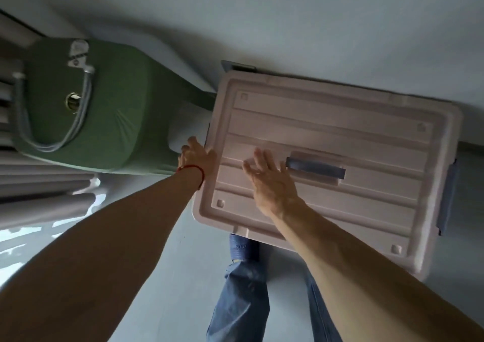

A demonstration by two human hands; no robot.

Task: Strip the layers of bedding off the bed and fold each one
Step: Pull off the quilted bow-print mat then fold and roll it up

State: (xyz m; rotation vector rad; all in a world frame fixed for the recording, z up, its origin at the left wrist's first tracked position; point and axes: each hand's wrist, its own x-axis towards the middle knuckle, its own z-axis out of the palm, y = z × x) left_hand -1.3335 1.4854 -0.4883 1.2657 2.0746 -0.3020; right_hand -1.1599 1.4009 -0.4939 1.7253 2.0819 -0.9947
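The left hand (pixel 196 155) curls its fingers over the left edge of a pale pink storage box lid (pixel 327 169), while the right hand (pixel 269 182) lies flat on the lid, fingers spread, just beside the blue handle (pixel 315 167). Both arms reach forward, nearly straight. The box sits against the wall, with bare floor (pixel 162 263) in front. To its left, close by, is the bed, its mattress in a green fitted sheet (pixel 104 111) with a grey cable (pixel 52 121) on top.
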